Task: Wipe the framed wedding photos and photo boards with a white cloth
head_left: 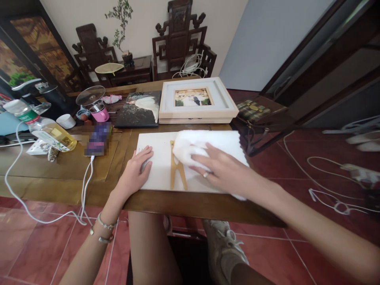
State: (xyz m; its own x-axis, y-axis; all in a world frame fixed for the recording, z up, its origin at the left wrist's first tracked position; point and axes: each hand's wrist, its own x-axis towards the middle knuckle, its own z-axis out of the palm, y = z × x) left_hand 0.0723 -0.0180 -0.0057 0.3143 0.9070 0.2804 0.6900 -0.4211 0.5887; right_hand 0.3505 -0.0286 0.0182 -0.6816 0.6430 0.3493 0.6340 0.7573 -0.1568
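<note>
A white board (160, 166), seemingly the back of a picture frame with a tan fold-out stand (177, 174), lies face down at the near edge of the wooden table (74, 178). My left hand (135, 170) rests flat on the board's left side, fingers spread. My right hand (221, 168) presses flat on a white cloth (192, 148) that covers the board's right part, fingers stretched out; a ring shows on one finger.
Behind the board lie a light wooden framed photo (197, 101) and a dark photo print (139, 109). To the left stand a pink cup (100, 113), a tipped oil bottle (44, 128), a white cup (65, 121) and white cables (86, 186). Carved chairs (181, 39) stand behind.
</note>
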